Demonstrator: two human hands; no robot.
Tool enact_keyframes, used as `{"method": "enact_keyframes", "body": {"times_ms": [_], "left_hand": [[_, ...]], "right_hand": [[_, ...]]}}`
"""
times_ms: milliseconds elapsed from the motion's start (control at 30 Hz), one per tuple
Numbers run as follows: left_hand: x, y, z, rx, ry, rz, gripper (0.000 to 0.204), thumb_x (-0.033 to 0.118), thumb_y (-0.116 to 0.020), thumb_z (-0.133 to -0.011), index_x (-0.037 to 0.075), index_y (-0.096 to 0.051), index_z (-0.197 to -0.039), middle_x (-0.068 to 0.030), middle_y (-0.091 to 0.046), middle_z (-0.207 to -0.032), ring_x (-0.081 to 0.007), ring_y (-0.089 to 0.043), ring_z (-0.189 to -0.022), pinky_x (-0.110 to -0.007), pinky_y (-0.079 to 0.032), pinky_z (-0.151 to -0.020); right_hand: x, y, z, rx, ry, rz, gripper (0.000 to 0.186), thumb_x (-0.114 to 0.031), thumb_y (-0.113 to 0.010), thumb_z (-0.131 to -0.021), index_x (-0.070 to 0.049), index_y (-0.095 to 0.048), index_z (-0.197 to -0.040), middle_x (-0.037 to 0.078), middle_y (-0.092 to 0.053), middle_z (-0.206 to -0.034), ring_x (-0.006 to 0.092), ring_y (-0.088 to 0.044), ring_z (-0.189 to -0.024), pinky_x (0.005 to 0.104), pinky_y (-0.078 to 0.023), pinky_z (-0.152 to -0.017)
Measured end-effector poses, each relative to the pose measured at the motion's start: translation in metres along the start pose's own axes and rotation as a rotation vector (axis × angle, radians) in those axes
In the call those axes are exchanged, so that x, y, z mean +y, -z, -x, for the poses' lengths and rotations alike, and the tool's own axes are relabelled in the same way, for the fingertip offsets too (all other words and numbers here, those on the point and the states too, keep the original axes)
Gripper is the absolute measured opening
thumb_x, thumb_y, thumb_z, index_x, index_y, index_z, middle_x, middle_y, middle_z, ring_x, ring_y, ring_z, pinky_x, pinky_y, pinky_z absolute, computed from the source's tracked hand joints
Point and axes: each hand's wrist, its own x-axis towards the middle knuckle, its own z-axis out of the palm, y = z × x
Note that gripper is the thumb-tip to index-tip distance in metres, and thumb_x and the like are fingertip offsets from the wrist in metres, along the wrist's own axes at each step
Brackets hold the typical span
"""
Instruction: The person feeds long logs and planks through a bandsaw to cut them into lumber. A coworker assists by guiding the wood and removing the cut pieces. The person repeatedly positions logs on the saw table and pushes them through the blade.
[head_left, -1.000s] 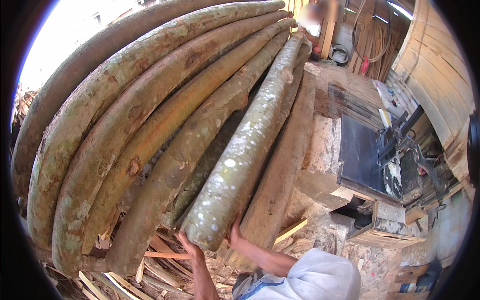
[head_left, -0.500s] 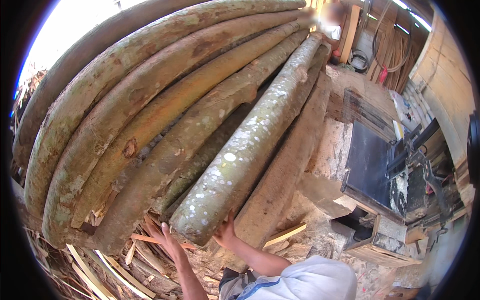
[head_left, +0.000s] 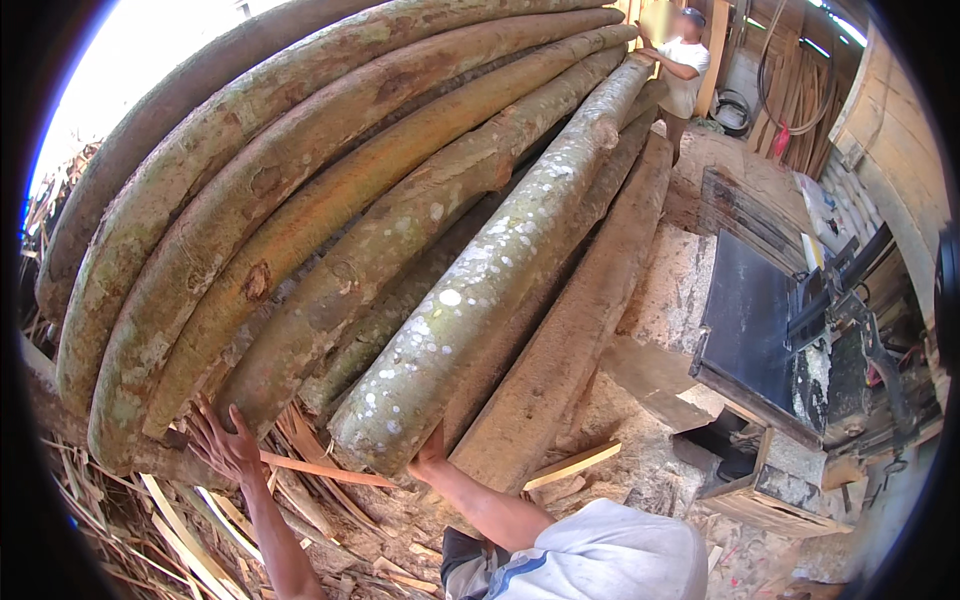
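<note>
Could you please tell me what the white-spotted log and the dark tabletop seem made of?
White-spotted log: wood in its bark, dull and patchy, as the blotched, knotty surface suggests. Dark tabletop: possibly painted metal, from its smooth sheen, though coated board could look alike.

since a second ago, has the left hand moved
Yes, the left hand moved left, from the white-spotted round log to the thick brown log beside it.

There are 6 upper logs (head_left: 480, 275), 2 near hands (head_left: 230, 447), 1 co-worker (head_left: 685, 85) and 1 tabletop (head_left: 748, 310).
</note>
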Motion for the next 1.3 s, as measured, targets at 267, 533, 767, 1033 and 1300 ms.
{"method": "enact_keyframes", "body": {"times_ms": [267,533,767,1033,1300], "left_hand": [[0.0,-0.004,-0.002,0.062,0.007,0.05,0.062,0.054,-0.047,-0.091,0.029,-0.034,-0.146,-0.0018,-0.04,-0.148,-0.0268,-0.034,-0.138,-0.052,-0.023,-0.112],[-0.002,-0.012,0.0,0.113,0.013,0.125,0.065,0.058,-0.045,-0.091,0.028,-0.033,-0.147,-0.0032,-0.04,-0.148,-0.0281,-0.033,-0.138,-0.051,-0.025,-0.111],[-0.002,0.006,-0.009,0.424,-0.004,0.297,0.081,0.061,-0.039,-0.093,0.011,-0.013,-0.152,-0.0153,-0.022,-0.154,-0.0315,-0.024,-0.142,-0.054,-0.021,-0.112],[-0.072,0.041,-0.02,0.748,0.147,0.33,0.076,0.066,-0.043,-0.089,0.026,-0.023,-0.151,-0.004,-0.024,-0.155,-0.0318,-0.028,-0.14,-0.064,-0.01,-0.109],[-0.07,0.058,-0.001,0.44,0.101,-0.038,0.063,0.07,-0.045,-0.085,0.032,-0.051,-0.136,0.0045,-0.053,-0.137,-0.0203,-0.049,-0.126,-0.054,-0.025,-0.107]], "right_hand": [[-0.019,0.001,0.052,-0.002,0.098,0.068,0.051,-0.052,-0.04,-0.094,-0.01,-0.049,-0.121,0.006,-0.05,-0.124,0.0233,-0.053,-0.111,0.0439,-0.05,-0.088],[-0.05,0.025,0.139,0.222,-0.033,-0.043,0.069,-0.061,-0.038,-0.088,-0.01,-0.046,-0.133,0.008,-0.054,-0.13,0.0288,-0.05,-0.12,0.0518,-0.037,-0.105],[-0.015,0.062,0.136,0.851,0.392,0.533,0.078,-0.061,-0.029,-0.095,-0.003,-0.027,-0.146,0.01,-0.032,-0.149,0.0252,-0.027,-0.137,0.0326,-0.02,-0.113],[-0.035,0.099,0.148,0.625,0.432,0.445,0.071,-0.056,-0.04,-0.095,0.0,-0.039,-0.139,0.013,-0.045,-0.138,0.0248,-0.044,-0.123,0.0348,-0.034,-0.103],[-0.038,0.123,0.139,0.495,0.531,0.709,0.085,-0.055,-0.047,-0.092,0.0,-0.015,-0.148,0.016,-0.026,-0.15,0.0289,-0.027,-0.137,0.0386,-0.024,-0.111]]}}
